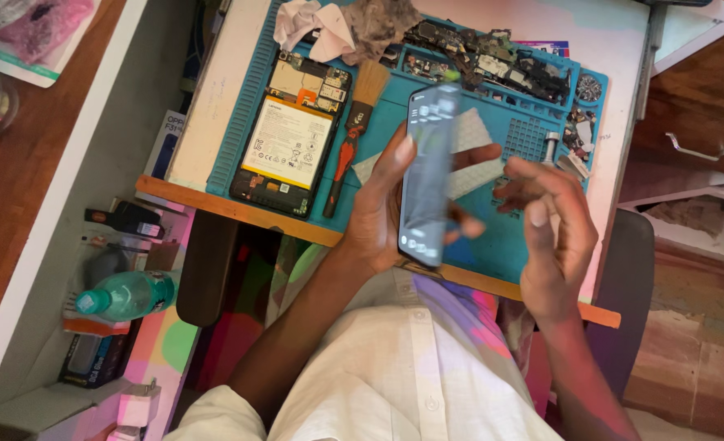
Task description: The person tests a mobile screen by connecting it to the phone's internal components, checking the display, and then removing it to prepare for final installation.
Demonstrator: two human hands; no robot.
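My left hand [378, 208] grips a dark phone screen panel [426, 175], held upright on its edge over the blue repair mat [395, 106]. My right hand [554, 224] hovers just right of the panel with fingers spread and curled, holding nothing that I can see. An opened phone [290, 135] with its white-labelled battery exposed lies flat on the mat to the left. A brush with a red and black handle [352, 135] rests beside it.
Loose phone parts and circuit pieces [493, 61] fill the mat's far trays, with crumpled cloths [346, 24] at the back. A green plastic bottle [125, 296] lies on boxes at lower left. A wooden drawer unit [697, 122] stands to the right.
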